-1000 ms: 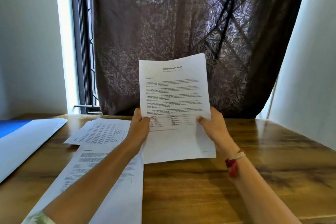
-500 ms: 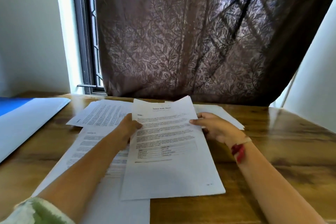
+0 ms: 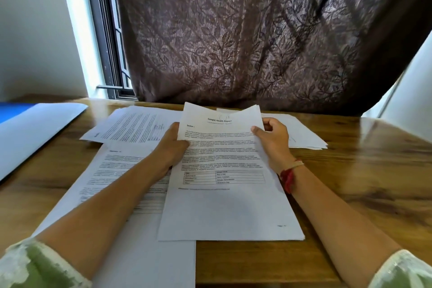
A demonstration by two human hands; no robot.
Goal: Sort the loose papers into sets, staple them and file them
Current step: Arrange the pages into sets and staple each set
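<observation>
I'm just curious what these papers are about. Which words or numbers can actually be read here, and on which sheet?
"Sample Health Report": heading on the top sheet, gripped by the left hand and right hand.
"Section": below the heading, at left; what follows is unclear.
Handwritten mark above the heading, body text, table, page number: too blurred to read.
Print on the other sheets: too blurred to read.

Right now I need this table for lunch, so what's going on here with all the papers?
A person is sorting papers. The left hand and right hand grip the side edges of the Sample Health Report sheets, whose lower end rests on the wooden table. More printed sheets lie at the left, a pile behind the right hand, a folder far left.
</observation>
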